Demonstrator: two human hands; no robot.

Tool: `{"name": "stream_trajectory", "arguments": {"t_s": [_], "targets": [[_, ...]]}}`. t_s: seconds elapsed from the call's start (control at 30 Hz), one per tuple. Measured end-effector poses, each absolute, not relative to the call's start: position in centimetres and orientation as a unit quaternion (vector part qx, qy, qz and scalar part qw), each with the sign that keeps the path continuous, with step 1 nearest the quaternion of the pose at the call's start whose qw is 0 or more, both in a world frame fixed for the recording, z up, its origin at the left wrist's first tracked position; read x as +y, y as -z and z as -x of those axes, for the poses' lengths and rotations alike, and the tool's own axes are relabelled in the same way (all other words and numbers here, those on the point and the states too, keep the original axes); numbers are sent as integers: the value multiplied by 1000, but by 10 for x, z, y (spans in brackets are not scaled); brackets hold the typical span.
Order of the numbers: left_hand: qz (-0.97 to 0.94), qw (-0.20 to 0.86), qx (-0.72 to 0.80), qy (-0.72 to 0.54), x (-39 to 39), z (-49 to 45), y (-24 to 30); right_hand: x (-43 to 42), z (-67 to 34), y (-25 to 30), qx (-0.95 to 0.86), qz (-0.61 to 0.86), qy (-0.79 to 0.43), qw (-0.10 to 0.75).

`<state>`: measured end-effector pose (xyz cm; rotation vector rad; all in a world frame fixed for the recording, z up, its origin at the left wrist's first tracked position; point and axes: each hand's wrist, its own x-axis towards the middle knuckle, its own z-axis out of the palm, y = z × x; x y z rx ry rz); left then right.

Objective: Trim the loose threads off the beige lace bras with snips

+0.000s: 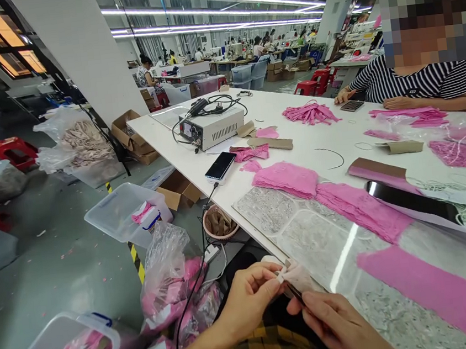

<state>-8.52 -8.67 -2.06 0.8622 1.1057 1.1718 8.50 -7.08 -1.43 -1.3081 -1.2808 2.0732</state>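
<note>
Close to the table's near edge, my left hand (254, 294) pinches a small pale pink fabric piece (297, 274) between thumb and fingers. My right hand (335, 319) is closed around a slim dark tool (295, 293), its tip reaching the fabric; whether it is tweezers or snips I cannot tell. Beyond my hands, a flat strip of pink fabric (432, 287) lies on the marbled sheet (310, 238). Two stacks of pink fabric pieces, a left stack (285, 179) and a right stack (364, 210), lie along its far side.
On the white table (267, 101) are a grey control box (211, 128) with cables, a phone (220, 166) and a long black object (410, 200). A person in a striped top (423, 79) sits opposite. Below left are a basket (206, 227), plastic bins (117, 342) and bags (164, 270).
</note>
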Motion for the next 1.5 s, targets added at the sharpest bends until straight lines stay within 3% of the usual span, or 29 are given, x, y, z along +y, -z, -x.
{"name": "stream_trajectory", "arguments": {"t_s": [0.97,1.5], "targets": [[-388,594,489,-508,-91,85,23,-63,-87,39,-487,452,-729,163],[-479,492,526,-501,-95,85,27,-65,-79,25,-496,466,-703,205]]}}
